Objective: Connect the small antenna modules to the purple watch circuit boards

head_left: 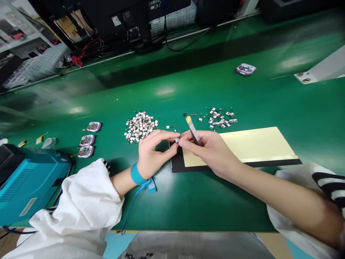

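Note:
My left hand (155, 153), with a blue wrist strap, pinches a small silvery part (177, 140) between thumb and index finger. The fingertips of my right hand (206, 149) meet it at the same part. Tweezers (193, 130) with a yellow end are held within my right hand, pointing up. Beneath the hands lies a black board (178, 163) bearing a pale yellow sheet (258, 145). A dense pile of small silvery parts (140, 126) is behind my left hand. A looser group of parts with short leads (219, 118) lies behind my right hand.
Three purple-edged round devices (87, 140) sit at the left, near a teal machine (32, 180). Another such device (245, 69) lies at the back right. A white metal bracket (323, 68) stands on the green table (202, 205). A monitor stand (145, 36) and cables are behind.

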`<move>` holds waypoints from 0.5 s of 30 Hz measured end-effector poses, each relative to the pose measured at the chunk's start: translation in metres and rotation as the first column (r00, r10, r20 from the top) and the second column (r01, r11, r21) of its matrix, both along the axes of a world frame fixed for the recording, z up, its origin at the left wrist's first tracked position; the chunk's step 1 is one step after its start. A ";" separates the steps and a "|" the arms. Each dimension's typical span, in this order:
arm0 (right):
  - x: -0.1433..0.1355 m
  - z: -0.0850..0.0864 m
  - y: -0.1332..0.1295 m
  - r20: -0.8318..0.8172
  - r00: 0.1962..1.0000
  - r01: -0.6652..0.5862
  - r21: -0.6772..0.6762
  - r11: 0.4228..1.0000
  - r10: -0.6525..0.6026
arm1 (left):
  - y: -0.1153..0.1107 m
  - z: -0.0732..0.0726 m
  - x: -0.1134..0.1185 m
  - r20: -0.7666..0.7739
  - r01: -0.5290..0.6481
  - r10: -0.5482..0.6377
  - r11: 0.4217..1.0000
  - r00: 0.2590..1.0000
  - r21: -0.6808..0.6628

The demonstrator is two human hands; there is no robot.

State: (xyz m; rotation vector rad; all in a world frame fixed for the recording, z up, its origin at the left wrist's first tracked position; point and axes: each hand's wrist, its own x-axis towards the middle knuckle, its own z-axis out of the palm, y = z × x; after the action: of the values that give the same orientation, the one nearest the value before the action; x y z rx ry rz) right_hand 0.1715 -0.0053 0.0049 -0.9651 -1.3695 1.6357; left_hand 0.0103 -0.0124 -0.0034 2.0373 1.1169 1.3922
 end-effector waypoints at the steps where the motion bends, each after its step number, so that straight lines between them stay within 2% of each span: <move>1: 0.000 0.000 0.000 0.007 1.000 0.004 -0.001 1.000 -0.004 | 0.000 0.000 0.000 0.001 -0.003 0.003 1.000 1.000 0.001; 12: -0.005 0.000 -0.004 0.078 0.993 0.083 0.031 0.996 -0.085 | -0.002 0.003 0.003 -0.073 -0.017 0.023 0.995 0.997 0.094; 15: -0.006 0.000 -0.004 0.031 0.993 0.113 -0.006 0.994 -0.112 | -0.002 0.004 0.003 -0.098 -0.014 0.026 0.993 0.995 0.119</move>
State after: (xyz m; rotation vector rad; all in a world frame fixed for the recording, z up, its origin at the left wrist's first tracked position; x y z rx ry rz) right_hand 0.1651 -0.0098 0.0046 -1.0562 -1.3061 1.5487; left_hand 0.0136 -0.0147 0.0006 2.2056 1.1225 1.4108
